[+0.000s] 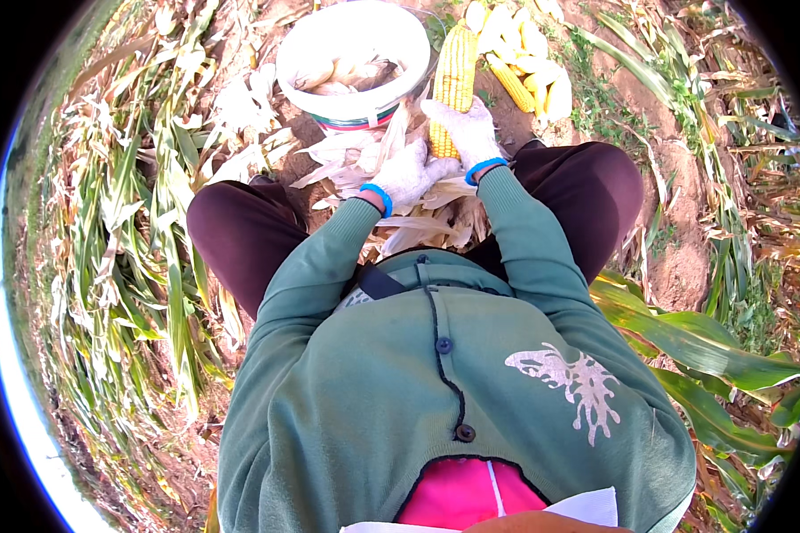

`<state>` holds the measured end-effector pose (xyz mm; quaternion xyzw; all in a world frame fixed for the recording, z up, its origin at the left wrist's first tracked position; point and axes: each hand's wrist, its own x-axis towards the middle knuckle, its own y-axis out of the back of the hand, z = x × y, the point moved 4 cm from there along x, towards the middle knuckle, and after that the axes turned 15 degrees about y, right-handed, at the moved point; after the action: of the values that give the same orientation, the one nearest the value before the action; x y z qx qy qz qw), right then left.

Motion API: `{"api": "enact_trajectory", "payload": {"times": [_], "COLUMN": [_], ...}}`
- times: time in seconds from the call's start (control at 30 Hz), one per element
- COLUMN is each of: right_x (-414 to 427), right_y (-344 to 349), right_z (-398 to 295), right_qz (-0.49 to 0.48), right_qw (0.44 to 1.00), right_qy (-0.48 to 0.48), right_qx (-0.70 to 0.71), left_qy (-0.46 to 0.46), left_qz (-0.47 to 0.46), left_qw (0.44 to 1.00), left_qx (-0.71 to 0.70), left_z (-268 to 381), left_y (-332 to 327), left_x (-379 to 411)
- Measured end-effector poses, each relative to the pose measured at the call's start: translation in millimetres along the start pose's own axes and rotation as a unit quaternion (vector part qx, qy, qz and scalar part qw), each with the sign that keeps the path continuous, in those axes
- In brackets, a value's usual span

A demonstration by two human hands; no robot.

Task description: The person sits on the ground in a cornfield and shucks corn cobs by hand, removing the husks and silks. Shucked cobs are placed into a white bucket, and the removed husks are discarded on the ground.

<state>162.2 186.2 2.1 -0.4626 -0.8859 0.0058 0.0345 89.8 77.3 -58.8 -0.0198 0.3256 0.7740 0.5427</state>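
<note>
My right hand [468,133], in a white knit glove with a blue cuff, grips a husked yellow corn cob [456,70] that stands nearly upright. My left hand [405,174], gloved the same way, is at the lower end of the cob. Its thumb and fingers are spread, and whether they touch the cob is unclear. Pale dry husks [353,156] lie under and around both hands, between my bent legs. Just beyond them is a white bucket [293,73] with unhusked ears [350,72] inside.
A pile of bare yellow cobs [510,83] lies on the soil at the upper right. Flattened corn stalks [167,220] cover the ground on the left. Green corn leaves [700,346] reach in from the right, close to my side.
</note>
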Motion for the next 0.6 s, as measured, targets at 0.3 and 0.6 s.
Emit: {"api": "enact_trajectory", "payload": {"times": [0.3,0.6], "right_x": [-5,-2], "right_y": [1,10], "right_z": [32,12], "right_qz": [-0.081,0.075], "right_qw": [0.965,0.955], "right_qy": [-0.058,0.068], "right_qx": [0.241,-0.279], "left_qy": [0.038,-0.011], "left_qz": [-0.044,0.102], "left_qw": [0.998,0.991], "left_qx": [0.028,0.089], "left_z": [51,26], "left_y": [34,-9], "left_x": [-43,-17]}}
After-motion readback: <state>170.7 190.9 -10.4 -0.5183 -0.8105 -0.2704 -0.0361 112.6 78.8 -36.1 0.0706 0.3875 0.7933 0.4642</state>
